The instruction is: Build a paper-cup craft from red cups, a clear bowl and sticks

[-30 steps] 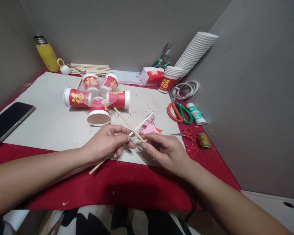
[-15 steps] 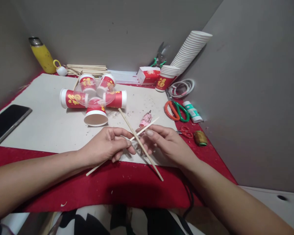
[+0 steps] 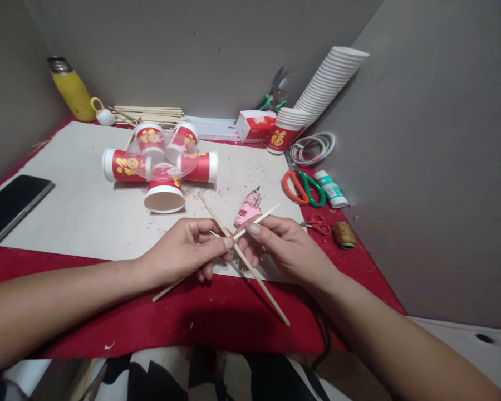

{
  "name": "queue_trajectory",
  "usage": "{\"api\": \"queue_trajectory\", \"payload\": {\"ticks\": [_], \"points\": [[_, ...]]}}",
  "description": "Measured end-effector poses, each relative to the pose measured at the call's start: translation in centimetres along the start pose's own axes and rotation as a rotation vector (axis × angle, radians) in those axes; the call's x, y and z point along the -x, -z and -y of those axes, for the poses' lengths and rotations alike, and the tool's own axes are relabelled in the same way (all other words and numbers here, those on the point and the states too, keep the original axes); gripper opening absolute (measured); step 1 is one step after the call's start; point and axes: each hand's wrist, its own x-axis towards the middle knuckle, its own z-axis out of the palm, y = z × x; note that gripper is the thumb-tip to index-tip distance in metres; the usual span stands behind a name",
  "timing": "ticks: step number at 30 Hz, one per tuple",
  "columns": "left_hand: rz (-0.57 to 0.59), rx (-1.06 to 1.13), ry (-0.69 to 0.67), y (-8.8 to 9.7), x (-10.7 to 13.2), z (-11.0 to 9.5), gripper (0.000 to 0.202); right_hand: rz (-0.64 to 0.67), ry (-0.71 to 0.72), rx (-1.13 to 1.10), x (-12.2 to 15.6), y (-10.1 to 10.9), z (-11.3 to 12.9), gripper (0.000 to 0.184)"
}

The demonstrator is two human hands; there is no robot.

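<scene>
Two wooden sticks cross in an X between my hands, just above the front edge of the grey board. My left hand (image 3: 196,245) pinches them at the crossing, thumb on top. One wooden stick (image 3: 264,287) slopes from upper left down to lower right. Under my left hand passes the other wooden stick (image 3: 165,291), whose upper right end is between the thumb and fingers of my right hand (image 3: 279,242). Just beyond my hands lies a pink glue gun (image 3: 248,209), partly hidden by my fingers. Farther back sit red paper cups (image 3: 165,192) joined around a clear plastic disc (image 3: 140,159).
A black phone (image 3: 14,209) lies at left. Along the back are a yellow bottle (image 3: 73,92), more sticks (image 3: 150,115) and a leaning cup stack (image 3: 332,81). At right lie orange-and-green scissors (image 3: 294,186), small red scissors (image 3: 319,224) and a thread spool (image 3: 344,235).
The upper-left-to-lower-right stick has shifted down and right. My left thumb has moved onto the crossing and presses there. My right hand has hardly moved.
</scene>
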Motion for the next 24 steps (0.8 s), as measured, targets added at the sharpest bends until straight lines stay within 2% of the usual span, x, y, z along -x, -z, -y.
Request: {"api": "queue_trajectory", "payload": {"ticks": [6, 11, 13, 15, 18, 21, 24], "points": [[-0.094, 0.016, -0.072, -0.1, 0.3, -0.1, 0.028, 0.035, 0.003, 0.068, 0.3, -0.1, 0.8, 0.044], [-0.233, -0.008, -0.149, 0.0, 0.3, -0.6, 0.029, 0.163, -0.080, 0.132, 1.1, -0.4, 1.1, 0.038], [-0.258, -0.005, -0.169, 0.1, 0.2, -0.6, 0.027, 0.170, -0.107, 0.161, 1.3, -0.7, 1.2, 0.038], [-0.260, 0.005, -0.173, 0.1, 0.2, -0.6, 0.025, 0.143, -0.066, 0.236, 1.5, -1.0, 1.2, 0.036], [-0.242, 0.009, -0.173, 0.1, 0.3, -0.5, 0.023, 0.085, 0.085, 0.400, 1.5, -1.0, 1.2, 0.037], [-0.208, 0.022, -0.168, 0.1, 0.4, -0.5, 0.033, 0.069, 0.190, 0.517, 1.4, -0.7, 1.1, 0.040], [-0.186, 0.021, -0.163, 0.2, 0.3, -0.4, 0.045, 0.072, 0.219, 0.567, 1.4, -0.6, 1.0, 0.042]]}}
